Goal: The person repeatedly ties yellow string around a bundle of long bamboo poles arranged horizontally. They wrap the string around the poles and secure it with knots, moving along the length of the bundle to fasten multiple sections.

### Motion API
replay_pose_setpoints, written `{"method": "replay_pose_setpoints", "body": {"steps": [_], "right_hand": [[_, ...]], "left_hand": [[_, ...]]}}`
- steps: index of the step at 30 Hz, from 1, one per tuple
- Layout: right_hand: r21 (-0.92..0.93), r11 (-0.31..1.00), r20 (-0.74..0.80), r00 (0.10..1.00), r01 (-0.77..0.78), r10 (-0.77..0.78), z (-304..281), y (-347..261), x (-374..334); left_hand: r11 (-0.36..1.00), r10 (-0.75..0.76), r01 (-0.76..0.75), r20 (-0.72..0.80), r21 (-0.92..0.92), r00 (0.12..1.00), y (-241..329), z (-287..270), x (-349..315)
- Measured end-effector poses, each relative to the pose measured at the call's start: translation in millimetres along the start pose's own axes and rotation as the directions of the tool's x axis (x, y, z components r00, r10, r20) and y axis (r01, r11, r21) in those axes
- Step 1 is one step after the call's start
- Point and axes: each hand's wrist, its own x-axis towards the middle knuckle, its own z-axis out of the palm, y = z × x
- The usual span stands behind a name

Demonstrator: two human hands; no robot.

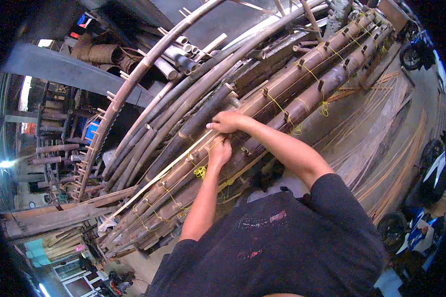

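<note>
The right hand (227, 122) had its fingers clamped on the pale bamboo strip (156, 179), which ran from them toward the lower left along the rear bamboo pole (338, 39); just below them, the left hand (220, 152) had its fingers curled inward, though whether they were closed on anything I could not tell. Doing this well probably called for keeping the strip flat and untwisted under even pressure, fingertips off its possibly sharp edges, and the yellow cord (200, 172), bunched just left of the left fingers, free of snags.
</note>
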Motion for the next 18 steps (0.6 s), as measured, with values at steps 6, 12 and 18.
{"method": "replay_pose_setpoints", "body": {"steps": [6,12,18], "right_hand": [[0.358,0.849,0.121,0.883,0.387,-0.454,-21.6,-14.0,-148.0],[0.194,0.968,0.223,0.954,0.16,-0.202,44.9,34.4,-169.8],[-0.163,0.913,0.011,0.926,0.374,-0.377,57.7,23.6,-181.0]], "left_hand": [[0.998,0.061,-0.068,-0.298,-0.012,0.953,2.8,8.2,-8.2],[0.835,0.161,-0.323,-0.363,-0.446,0.918,70.8,-51.0,32.0],[0.987,0.155,-0.113,-0.456,0.117,0.876,-23.7,-9.4,124.7]]}}
